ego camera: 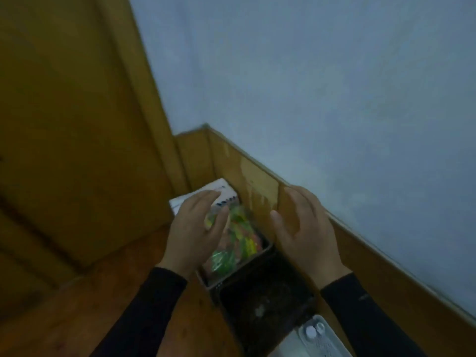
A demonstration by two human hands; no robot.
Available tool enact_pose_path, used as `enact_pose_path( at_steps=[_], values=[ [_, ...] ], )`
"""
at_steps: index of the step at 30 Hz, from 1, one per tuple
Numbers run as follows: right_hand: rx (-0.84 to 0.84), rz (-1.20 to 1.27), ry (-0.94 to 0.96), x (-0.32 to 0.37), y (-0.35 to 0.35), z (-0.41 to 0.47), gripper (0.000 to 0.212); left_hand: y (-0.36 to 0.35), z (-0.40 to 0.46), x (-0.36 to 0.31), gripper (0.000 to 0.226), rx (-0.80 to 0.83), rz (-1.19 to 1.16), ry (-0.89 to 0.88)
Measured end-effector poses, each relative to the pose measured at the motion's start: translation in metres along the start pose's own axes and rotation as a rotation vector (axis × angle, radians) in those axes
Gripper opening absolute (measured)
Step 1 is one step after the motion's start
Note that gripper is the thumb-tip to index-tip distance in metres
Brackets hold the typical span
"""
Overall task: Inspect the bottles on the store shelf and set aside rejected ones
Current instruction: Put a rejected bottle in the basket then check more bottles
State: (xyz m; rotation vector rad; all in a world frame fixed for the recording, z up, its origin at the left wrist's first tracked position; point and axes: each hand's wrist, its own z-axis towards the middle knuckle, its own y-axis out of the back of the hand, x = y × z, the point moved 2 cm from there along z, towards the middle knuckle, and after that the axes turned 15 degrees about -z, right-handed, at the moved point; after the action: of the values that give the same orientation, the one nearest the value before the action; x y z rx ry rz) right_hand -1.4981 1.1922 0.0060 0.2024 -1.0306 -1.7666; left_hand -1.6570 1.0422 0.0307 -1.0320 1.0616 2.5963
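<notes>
Two bare hands, the left hand (195,230) and the right hand (304,228), hover with fingers spread, holding nothing. Below the left fingertips lies a dark rectangular tray (266,249) of blurred colourful packets (239,235). Two small white-capped bottles (314,329) sit well behind the right wrist.

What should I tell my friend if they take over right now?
Left hand: open, fingers spread, hovering over the bag of colourful sweets in the dark tray; no grip on anything.
Right hand: open, beside the wooden side panel, holding nothing.
A white box lies behind the sweets. Two white caps show in a pale tray at the bottom edge; they may be bottles, but the blur makes it hard to tell.
Done: nothing visibly set aside.
Left: find the bottles, inspect them, put rejects aside.
</notes>
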Motion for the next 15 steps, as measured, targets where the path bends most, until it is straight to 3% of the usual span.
enact_pose_path(
  at_steps=[6,15],
  values=[
    [0.03,0.272,0.397,0.101,-0.017,-0.023,0.046,0.127,-0.124,-0.022,0.04,-0.302,0.293,0.211],
    [0.299,0.601,0.869,0.316,0.012,-0.132,0.047,0.257,-0.375,-0.092,0.04,-0.816,0.597,0.584]
  ],
)
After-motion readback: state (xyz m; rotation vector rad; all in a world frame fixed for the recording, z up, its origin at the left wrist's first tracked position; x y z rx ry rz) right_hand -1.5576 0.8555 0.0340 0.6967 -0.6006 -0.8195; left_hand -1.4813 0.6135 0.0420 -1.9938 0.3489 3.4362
